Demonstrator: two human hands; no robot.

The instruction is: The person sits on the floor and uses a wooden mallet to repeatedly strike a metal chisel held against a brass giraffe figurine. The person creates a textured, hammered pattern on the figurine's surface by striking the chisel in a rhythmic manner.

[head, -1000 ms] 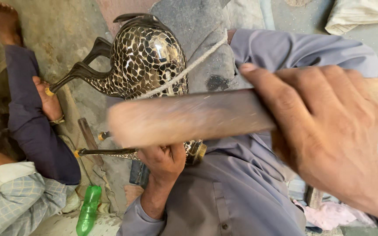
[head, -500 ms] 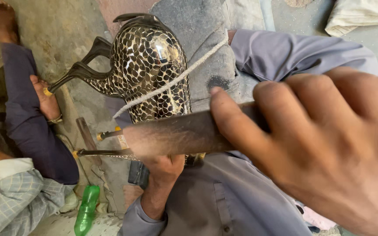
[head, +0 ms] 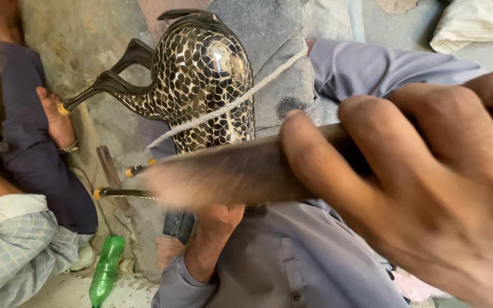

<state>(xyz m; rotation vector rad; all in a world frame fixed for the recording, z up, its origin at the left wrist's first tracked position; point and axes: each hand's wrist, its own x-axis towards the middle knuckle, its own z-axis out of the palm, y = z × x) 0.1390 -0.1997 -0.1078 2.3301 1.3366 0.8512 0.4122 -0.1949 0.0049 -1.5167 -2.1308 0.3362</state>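
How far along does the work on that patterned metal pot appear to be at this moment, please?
Done: the metal pot already carries a scale-like pattern over its visible side and is lashed down with a cord. In hand: the right hand grips a blurred wooden mallet; the left hand sits below the pot, its grip hidden. Left: cannot tell; the far side is hidden.

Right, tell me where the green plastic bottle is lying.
In the head view the green plastic bottle lies on the ground at lower left, below the patterned jug, between a checked sleeve and the left hand.
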